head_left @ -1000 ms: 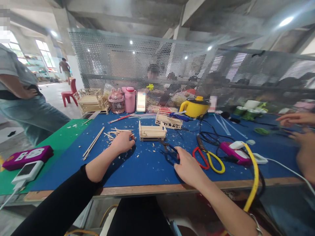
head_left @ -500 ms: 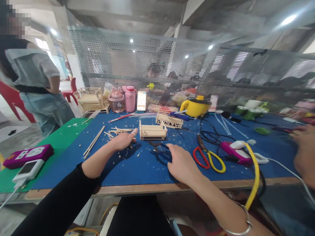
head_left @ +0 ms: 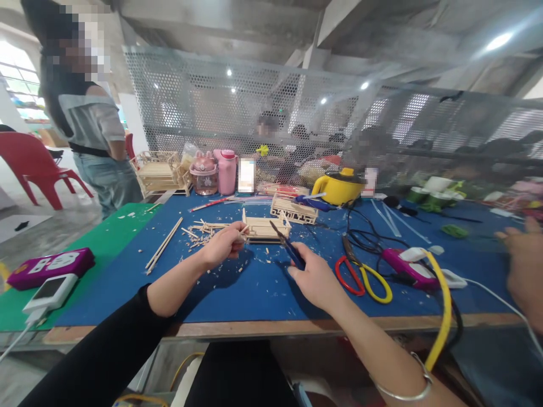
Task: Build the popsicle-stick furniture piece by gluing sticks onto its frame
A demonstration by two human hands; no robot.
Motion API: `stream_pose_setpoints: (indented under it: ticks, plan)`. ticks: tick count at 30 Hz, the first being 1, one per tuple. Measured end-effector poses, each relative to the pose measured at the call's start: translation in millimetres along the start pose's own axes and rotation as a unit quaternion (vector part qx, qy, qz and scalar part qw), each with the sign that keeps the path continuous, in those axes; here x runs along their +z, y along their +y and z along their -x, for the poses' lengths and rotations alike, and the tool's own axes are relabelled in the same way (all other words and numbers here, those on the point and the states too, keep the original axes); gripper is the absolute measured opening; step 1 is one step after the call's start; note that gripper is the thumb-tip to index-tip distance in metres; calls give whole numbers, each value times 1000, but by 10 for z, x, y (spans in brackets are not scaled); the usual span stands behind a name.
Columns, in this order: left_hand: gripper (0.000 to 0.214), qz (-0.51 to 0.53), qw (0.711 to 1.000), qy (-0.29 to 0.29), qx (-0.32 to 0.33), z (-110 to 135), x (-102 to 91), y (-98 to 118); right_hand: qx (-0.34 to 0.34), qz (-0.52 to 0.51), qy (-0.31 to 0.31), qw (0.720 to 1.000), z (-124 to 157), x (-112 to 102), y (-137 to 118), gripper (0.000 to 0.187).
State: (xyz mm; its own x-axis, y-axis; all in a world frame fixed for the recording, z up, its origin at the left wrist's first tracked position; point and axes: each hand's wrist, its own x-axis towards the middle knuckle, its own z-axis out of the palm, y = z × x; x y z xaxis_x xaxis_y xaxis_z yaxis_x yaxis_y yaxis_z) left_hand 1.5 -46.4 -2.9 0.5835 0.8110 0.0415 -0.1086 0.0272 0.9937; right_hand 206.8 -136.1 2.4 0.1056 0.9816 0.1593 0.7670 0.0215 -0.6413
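My right hand point(head_left: 313, 277) is wrapped round dark-blue-handled pliers point(head_left: 293, 252), their tips pointing up and left in front of a small wooden stick model point(head_left: 265, 230) shaped like a bed or bench. At the model's left end, my left hand point(head_left: 224, 246) pinches a short wooden stick point(head_left: 244, 229). Whether that stick touches the model I cannot tell. Loose wooden sticks point(head_left: 203, 227) and offcuts lie just behind my left hand. A second stick model point(head_left: 294, 210) sits behind the first.
Red-and-yellow-handled scissors point(head_left: 351, 274) lie to the right near black cables and a purple power strip point(head_left: 409, 268). A yellow pot point(head_left: 338, 187), a pink bottle point(head_left: 227, 174) and a phone point(head_left: 246, 176) line the back. Another person's hand point(head_left: 524, 254) is at far right.
My right hand has lifted the pliers off the mat and turned their tips up. My left hand has closed on a short stick by the model. The view has shifted slightly left.
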Motion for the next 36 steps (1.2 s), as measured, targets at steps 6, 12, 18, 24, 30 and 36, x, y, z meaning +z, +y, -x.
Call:
stream_pose_setpoints:
  ticks: [6, 12, 18, 24, 30, 36]
  plan:
    - [16, 94, 994, -51, -10, -47, 70, -106, -47, -169, 29, 984, -145, 113, -162, 20]
    - [42, 51, 991, -119, -19, -35, 128, -198, -50, -285, 17, 957, -377, 291, -270, 18]
    - [54, -91, 993, -64, 28, -49, 120, -220, -58, -350, -61, 933, -466, 393, -333, 18]
    - [57, -181, 980, 37, 77, -33, 212, -195, -81, -376, -83, 919, -426, 344, -300, 24]
    - [57, -160, 980, 115, 31, -39, 419, -208, -109, -382, -105, 912, -451, 286, -215, 19]
    - [52, -325, 913, 217, 121, -78, 433, -228, -106, -263, -22, 959, -325, 178, -23, 14]
